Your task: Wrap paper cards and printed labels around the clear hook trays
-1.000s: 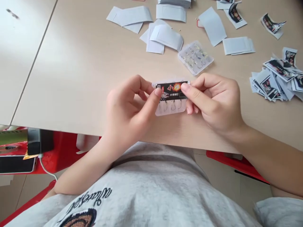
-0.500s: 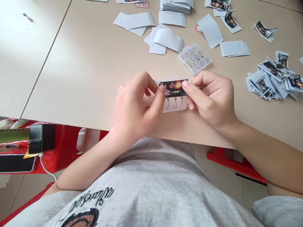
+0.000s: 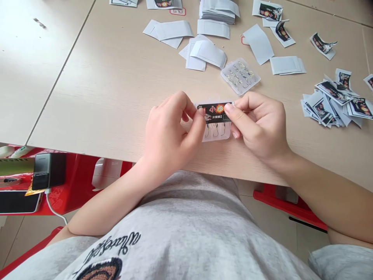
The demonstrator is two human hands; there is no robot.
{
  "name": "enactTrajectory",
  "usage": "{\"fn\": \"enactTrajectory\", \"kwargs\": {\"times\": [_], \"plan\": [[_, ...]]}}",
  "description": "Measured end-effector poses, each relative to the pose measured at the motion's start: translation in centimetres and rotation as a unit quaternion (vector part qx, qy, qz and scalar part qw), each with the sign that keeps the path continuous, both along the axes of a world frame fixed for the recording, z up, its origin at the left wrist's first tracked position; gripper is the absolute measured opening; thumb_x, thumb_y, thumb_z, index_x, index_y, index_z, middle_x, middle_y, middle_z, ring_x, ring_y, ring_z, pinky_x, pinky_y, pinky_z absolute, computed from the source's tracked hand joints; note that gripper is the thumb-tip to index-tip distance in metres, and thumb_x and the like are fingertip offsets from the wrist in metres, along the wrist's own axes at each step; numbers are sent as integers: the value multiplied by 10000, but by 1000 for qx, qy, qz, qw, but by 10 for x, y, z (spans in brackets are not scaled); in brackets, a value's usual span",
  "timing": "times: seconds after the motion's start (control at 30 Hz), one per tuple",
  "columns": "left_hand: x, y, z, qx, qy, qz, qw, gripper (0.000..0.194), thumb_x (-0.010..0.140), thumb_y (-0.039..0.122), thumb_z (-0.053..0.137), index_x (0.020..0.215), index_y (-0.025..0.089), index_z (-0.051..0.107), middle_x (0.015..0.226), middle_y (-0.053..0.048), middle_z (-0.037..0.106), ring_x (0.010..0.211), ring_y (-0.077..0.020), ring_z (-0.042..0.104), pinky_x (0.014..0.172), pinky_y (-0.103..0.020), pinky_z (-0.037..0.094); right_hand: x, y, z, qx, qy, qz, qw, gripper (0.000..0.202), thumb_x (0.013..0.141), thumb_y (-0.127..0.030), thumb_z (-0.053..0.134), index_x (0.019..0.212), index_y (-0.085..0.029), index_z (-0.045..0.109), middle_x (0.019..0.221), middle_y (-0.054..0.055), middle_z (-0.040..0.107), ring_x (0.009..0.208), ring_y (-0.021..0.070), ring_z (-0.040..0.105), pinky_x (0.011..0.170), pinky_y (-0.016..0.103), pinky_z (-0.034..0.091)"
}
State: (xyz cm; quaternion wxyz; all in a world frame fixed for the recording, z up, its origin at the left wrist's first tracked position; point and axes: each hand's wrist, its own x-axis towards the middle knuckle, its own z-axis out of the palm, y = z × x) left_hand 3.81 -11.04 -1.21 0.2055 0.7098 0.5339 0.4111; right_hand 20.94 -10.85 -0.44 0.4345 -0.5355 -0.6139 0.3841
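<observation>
A black printed label (image 3: 215, 112) with orange and white lettering stretches between my two hands. My left hand (image 3: 175, 128) pinches its left end between thumb and forefinger. At the right end, the thumb of my right hand (image 3: 259, 126) presses on the label, its fingers curled behind. Directly below the label is a clear plastic box (image 3: 217, 134) with fishhooks in it; whether the label touches the lid I cannot tell. A second clear box (image 3: 240, 76) of fishhooks lies just beyond my hands on the table.
Blank white backing papers (image 3: 208, 52) lie scattered beyond, near a thick paper stack (image 3: 218, 15). To the right sits a heap of black labels (image 3: 335, 99). A red stool (image 3: 78, 182) at the lower left carries a black charger (image 3: 49, 171) and a phone (image 3: 20, 202).
The view has shifted slightly, so the tabletop things appear a little lower. Both hands keep the same hold on the label over the box.
</observation>
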Motion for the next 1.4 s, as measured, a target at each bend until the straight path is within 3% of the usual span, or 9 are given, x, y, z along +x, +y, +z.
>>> {"fn": "enactTrajectory", "kwargs": {"times": [1.4], "plan": [[1,-1,4,-12,28,3,1000,168,821,206,513,677,195,426,695,5,584,642,-127,501,622,-290,369,-2,-1,-1,-13,-13,-7,1000,333,817,-390,623,594,-196,469,456,-39,408,432,88,385,449,257,310]]}}
